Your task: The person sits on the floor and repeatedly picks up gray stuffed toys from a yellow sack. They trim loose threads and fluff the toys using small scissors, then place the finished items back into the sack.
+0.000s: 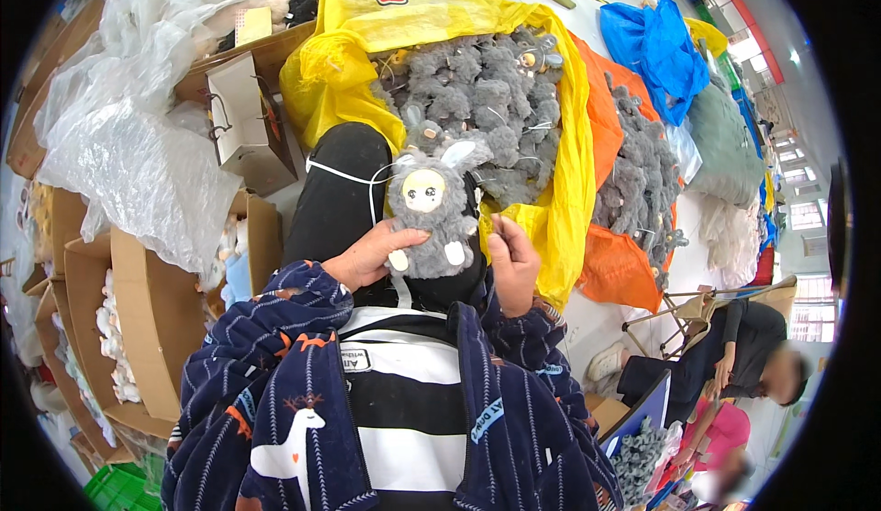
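A grey plush toy with a pale yellow face, upright ears and white feet rests upright against my lap, facing me. My left hand grips it at its lower left side, thumb across the front. To the right of the toy and apart from it, my right hand is raised with its fingers curled and thumb near the forefinger; whatever it may pinch is too small to make out. A white cord loops around my left thigh beside the toy. Just ahead, a yellow sack lies open, full of similar grey plush toys.
An orange sack with more grey toys stands to the right, near a blue bag. Cardboard boxes and clear plastic sheeting crowd the left. Other people, one in dark clothes, sit at the lower right by a folding chair.
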